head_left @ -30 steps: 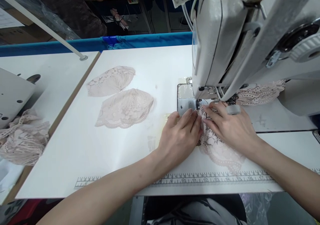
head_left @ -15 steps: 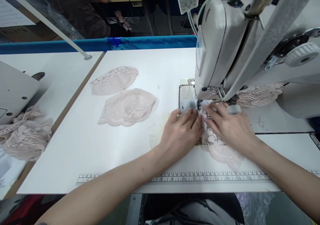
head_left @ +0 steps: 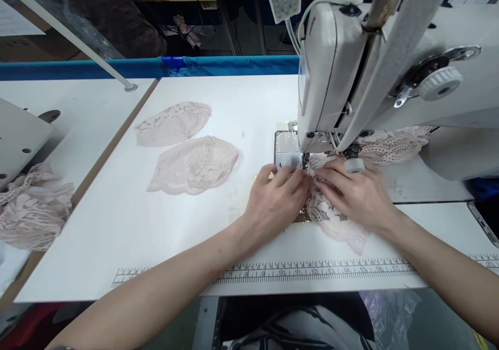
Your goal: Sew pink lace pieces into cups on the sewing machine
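A pale pink lace piece [head_left: 337, 228] lies under the needle area of a white sewing machine [head_left: 322, 75], its scalloped tip spread toward the front of the table. My left hand [head_left: 277, 193] is just left of the presser foot [head_left: 305, 160], fingers bent and close together, fingertips pressing the lace's left edge. On the right, my right hand [head_left: 354, 191] rests over the lace with its fingers bunched on it near the needle. Fingers hide part of the lace between the hands. Two matching lace pieces, one upper [head_left: 175, 123] and one lower [head_left: 195, 165], lie flat to the left.
Gathered lace [head_left: 395, 145] lies behind my right hand under the machine arm. A printed ruler [head_left: 288, 272] runs along the front edge. More bundled lace [head_left: 37, 210] sits on the left table. A phone [head_left: 485, 217] is at right; another person [head_left: 113, 17] is beyond the blue cloth.
The lace and both hands have shifted slightly away from me, toward the needle; the lace's front tip is farther from the ruler. The whole view has also drifted a little.
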